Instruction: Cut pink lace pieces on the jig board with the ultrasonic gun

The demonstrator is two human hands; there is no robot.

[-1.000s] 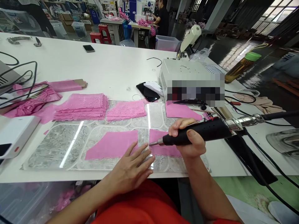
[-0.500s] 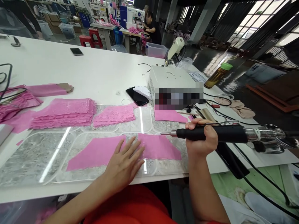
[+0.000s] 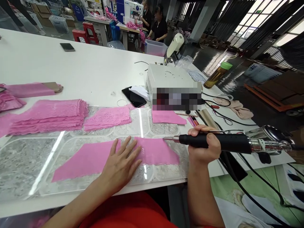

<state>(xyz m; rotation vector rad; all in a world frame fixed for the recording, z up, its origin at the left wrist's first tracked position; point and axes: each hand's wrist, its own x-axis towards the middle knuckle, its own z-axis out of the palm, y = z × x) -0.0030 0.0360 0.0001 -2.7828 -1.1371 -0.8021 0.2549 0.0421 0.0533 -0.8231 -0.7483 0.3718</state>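
Note:
My left hand (image 3: pixel 122 164) lies flat with fingers spread across the inner ends of two pink fabric pieces, the left piece (image 3: pixel 85 160) and the right piece (image 3: pixel 159 152). Both lie on a clear, patterned plastic mat (image 3: pixel 26 164). In my right hand (image 3: pixel 204 144) is a black-handled pen-like power tool (image 3: pixel 228 142) with a metal tip and a cable trailing off to the right. The tip points left, by the upper edge of the right fabric piece; whether it touches I cannot tell.
Behind the mat are a tall pink fabric stack (image 3: pixel 49 117) and a smaller one (image 3: pixel 109 117). A grey-white box unit (image 3: pixel 171 76) stands there, with a phone (image 3: pixel 134 96) beside it. Cables cross the right side near a bottle (image 3: pixel 217 76). Two people work at a sewing machine (image 3: pixel 133 12).
The view has shifted, so the table things sit a little further left. My left hand stays spread on the fabric; the tool tip is now nearer the right piece's upper edge.

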